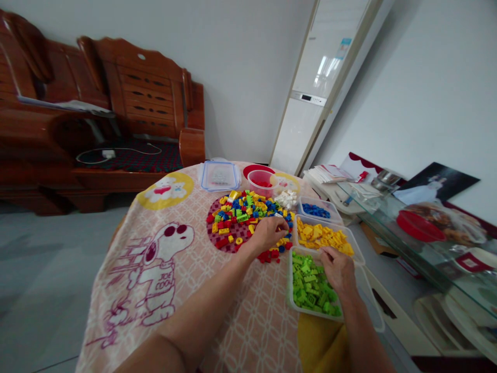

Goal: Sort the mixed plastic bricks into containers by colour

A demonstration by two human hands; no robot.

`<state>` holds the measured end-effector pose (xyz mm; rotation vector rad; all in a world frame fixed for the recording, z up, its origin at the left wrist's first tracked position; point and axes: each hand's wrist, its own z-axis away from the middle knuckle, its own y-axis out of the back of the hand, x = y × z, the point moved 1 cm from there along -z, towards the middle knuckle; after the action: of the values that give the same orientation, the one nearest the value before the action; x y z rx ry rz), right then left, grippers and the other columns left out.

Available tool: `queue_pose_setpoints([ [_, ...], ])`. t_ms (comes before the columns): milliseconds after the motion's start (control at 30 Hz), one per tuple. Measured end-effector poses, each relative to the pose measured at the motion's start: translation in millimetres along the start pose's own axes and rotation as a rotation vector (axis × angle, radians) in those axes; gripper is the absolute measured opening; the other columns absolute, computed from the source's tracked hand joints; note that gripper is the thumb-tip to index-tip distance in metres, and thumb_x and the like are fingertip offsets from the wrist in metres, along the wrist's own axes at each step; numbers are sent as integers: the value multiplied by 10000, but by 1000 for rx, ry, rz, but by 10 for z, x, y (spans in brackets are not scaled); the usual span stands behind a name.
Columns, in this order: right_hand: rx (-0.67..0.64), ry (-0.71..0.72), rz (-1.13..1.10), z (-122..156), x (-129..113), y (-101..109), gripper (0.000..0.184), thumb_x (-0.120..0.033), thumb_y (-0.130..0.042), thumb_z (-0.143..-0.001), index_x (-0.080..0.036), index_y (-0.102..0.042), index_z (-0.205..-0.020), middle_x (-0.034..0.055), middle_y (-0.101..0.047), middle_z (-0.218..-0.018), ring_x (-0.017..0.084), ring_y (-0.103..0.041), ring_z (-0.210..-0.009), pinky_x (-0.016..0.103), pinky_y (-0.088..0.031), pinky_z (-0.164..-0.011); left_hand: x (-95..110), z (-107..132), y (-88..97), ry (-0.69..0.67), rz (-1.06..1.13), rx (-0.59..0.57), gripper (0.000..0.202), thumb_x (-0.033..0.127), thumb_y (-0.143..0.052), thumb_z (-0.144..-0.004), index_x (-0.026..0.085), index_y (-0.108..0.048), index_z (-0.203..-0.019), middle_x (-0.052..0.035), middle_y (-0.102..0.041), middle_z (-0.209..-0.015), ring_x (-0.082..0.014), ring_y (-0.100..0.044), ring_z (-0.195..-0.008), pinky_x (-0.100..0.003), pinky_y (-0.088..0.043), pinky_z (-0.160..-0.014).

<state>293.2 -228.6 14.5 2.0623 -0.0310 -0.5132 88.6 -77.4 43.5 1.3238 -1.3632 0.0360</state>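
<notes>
My left hand (271, 233) is at the right edge of a mixed pile of toy building bricks (240, 213), its fingers curled down among the pieces. Whatever those fingertips hold is hidden. Over the border between two clear plastic boxes is my right hand (338, 268), thumb and fingers pinched together; I cannot make out anything in them. Yellow bricks (320, 235) fill the farther of these boxes, and light green bricks (310, 282) fill the nearer one. Behind them, a smaller box contains blue bricks (315, 210). White bricks (286, 199) lie heaped beside it.
A pink bowl (261, 181) with red pieces stands behind the pile. Left of it is a clear lidded box (220, 176). A patterned cloth (248, 321) covers the round table. To the right, a glass shelf (392, 228) holds a red basket (419, 226).
</notes>
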Motion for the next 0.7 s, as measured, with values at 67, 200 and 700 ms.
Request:
queue_pose_setpoints([
  [67, -1, 5, 2, 1, 2, -4, 368, -394, -432, -865, -194, -741, -847, 90, -742, -811, 210, -665, -720, 298, -450, -661, 119, 18, -66, -59, 44, -13, 175, 151, -579, -766, 163, -715, -874, -20, -718, -862, -134, -624, -771, -211, -449, -721],
  [200, -14, -10, 0, 2, 8, -15, 367, -399, -435, -863, -191, -738, -860, 93, -744, -832, 219, -672, -748, 304, -456, -679, 296, 64, -196, -122, 85, -95, 168, 161, -600, -764, 169, -709, -892, -23, -713, -869, -130, -624, -750, -213, -454, -699],
  [700, -51, -27, 18, 5, 8, -20, 368, -384, -423, -877, -199, -741, -887, 88, -745, -863, 211, -669, -773, 299, -463, -717, -160, -1, 216, 19, 3, 169, 176, 163, -576, -766, 166, -723, -863, -30, -727, -848, -143, -638, -769, -227, -462, -725],
])
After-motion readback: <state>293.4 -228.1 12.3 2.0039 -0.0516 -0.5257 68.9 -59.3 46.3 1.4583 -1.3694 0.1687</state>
